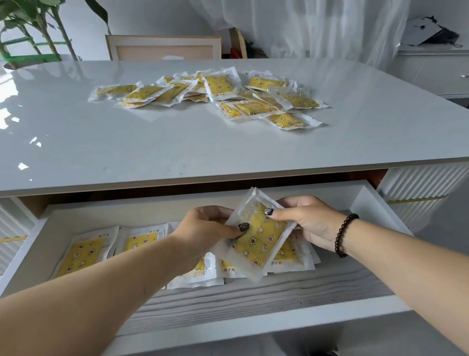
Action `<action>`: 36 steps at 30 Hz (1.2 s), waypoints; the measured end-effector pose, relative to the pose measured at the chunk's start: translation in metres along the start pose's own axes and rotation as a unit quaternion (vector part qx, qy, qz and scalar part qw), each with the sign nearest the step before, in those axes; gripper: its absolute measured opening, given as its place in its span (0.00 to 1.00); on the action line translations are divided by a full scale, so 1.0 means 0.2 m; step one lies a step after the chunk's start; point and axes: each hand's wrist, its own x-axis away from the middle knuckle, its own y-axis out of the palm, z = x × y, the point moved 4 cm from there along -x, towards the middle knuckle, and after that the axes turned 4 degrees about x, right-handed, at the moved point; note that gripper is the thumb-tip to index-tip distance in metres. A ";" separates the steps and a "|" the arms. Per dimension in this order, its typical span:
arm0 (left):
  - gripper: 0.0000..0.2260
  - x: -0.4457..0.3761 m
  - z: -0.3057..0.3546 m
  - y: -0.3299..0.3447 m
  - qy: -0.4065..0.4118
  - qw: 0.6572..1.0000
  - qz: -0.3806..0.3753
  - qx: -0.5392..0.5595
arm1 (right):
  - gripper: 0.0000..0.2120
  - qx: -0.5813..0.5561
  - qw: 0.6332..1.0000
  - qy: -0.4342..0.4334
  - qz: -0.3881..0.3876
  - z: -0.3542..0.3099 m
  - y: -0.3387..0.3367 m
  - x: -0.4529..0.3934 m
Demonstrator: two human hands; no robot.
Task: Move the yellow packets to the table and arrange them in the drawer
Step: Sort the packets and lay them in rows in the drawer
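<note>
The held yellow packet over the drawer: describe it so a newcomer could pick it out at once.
Start at the white table and drop to the open drawer beneath its front edge. Above the row of packets lying flat there, the held packet is pinched between the left hand and right hand. It alone is lifted and tilted.

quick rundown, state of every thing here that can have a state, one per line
white table drawer: pulled open, a row of yellow packets lying flat inside
yellow star-print packet: held tilted above the drawer by both hands
left hand: pinching the packet's left edge
right hand: gripping the packet's right side
pile of yellow packets: loose and overlapping on the glossy white tabletop
grey cabinet drawer: closed
</note>
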 end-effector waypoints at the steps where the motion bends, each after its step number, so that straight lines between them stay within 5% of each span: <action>1: 0.08 0.00 0.00 0.00 0.004 1.000 -0.004 -0.012 | 0.05 0.005 1.000 0.001 -0.020 0.00 0.01 0.01; 4: 0.06 0.00 0.01 0.01 0.003 1.000 -0.004 -0.021 | 0.07 0.045 0.998 0.013 -0.049 0.00 0.03 0.02; 10: 0.10 0.00 0.01 0.00 -0.056 0.998 -0.022 0.033 | 0.18 -0.017 0.999 0.024 0.025 -0.02 -0.04 0.00; 13: 0.07 0.00 0.01 -0.04 -0.051 0.998 0.003 0.033 | 0.10 0.041 0.997 0.063 -0.027 0.01 -0.01 0.02; 20: 0.08 0.02 0.01 -0.01 -0.034 0.999 -0.035 -0.017 | 0.11 0.133 0.988 0.019 -0.082 -0.01 0.05 0.04; 26: 0.10 0.01 0.03 0.02 0.029 0.990 -0.033 -0.138 | 0.10 0.229 0.968 0.017 0.097 -0.06 -0.19 0.03; 28: 0.12 0.01 0.02 0.02 0.045 0.979 -0.045 -0.191 | 0.13 0.306 0.939 0.072 0.136 -0.06 -0.32 0.05; 32: 0.13 0.03 0.01 0.04 0.047 0.965 -0.057 -0.252 | 0.11 0.531 0.812 0.192 0.147 -0.04 -0.44 0.09; 36: 0.12 0.04 0.02 0.04 0.047 0.961 -0.063 -0.265 | 0.13 0.542 0.794 0.236 0.142 0.07 -0.44 0.02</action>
